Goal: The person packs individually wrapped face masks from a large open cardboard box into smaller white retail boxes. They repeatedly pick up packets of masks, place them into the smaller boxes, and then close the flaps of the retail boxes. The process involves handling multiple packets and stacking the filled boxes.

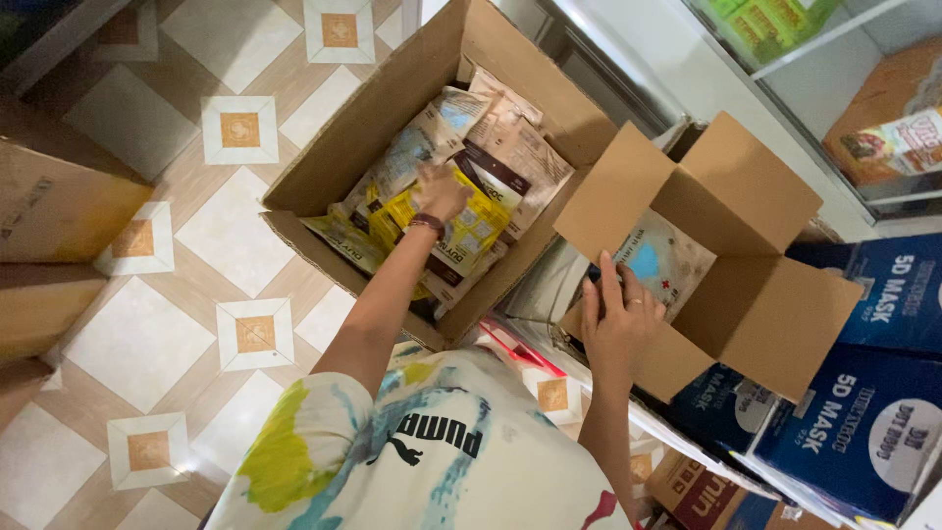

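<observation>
My left hand (439, 191), with a dark band at the wrist, reaches down into a large open cardboard box (324, 167) on the floor. Its fingers curl onto the top of a packet (469, 228) among several yellow, beige and brown flat packets standing in the box. My right hand (613, 316) holds the near flap of a smaller open cardboard box (756, 294), fingers laid over the flap's edge. Inside that box lies a pale packet with a blue patch (659, 257).
The small box rests on stacked dark blue cartons (863, 432). A glass-fronted cabinet (834, 79) with goods stands at the top right. More cardboard boxes (54, 211) sit at the left on the tiled floor (147, 344).
</observation>
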